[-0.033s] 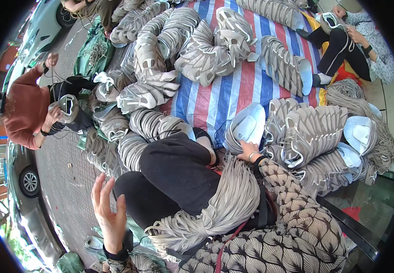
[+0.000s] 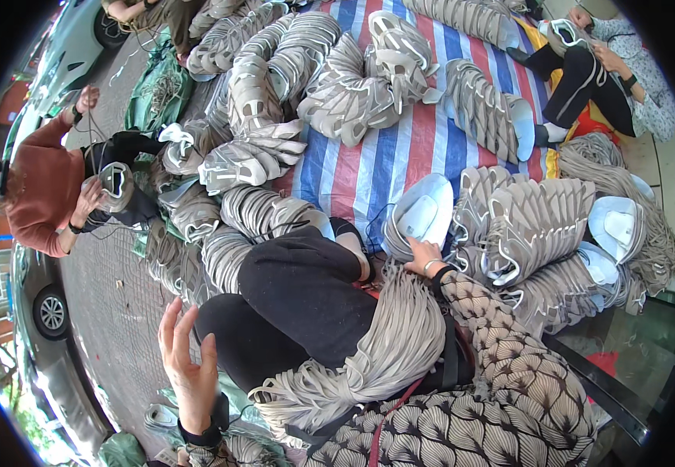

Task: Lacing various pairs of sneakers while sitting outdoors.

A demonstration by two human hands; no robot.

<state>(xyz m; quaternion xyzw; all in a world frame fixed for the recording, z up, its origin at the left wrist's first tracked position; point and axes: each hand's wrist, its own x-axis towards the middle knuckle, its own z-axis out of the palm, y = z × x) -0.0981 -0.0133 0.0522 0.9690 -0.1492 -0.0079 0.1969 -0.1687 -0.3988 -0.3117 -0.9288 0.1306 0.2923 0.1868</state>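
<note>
My left hand is raised at the lower left, its fingers apart and nothing in it. Beyond my knees, my right hand grips the near edge of a grey shoe upper with a pale blue lining. That upper is the front one of a nested stack; some of my fingertips are hidden against it. A thick bundle of pale grey shoelaces lies across my lap, tied in near its lower end.
Stacks of shoe uppers stand close to my right; more lie on the striped tarp. More shoelaces hang at far right. Co-workers sit left and upper right, each handling an upper. Parked cars line the left.
</note>
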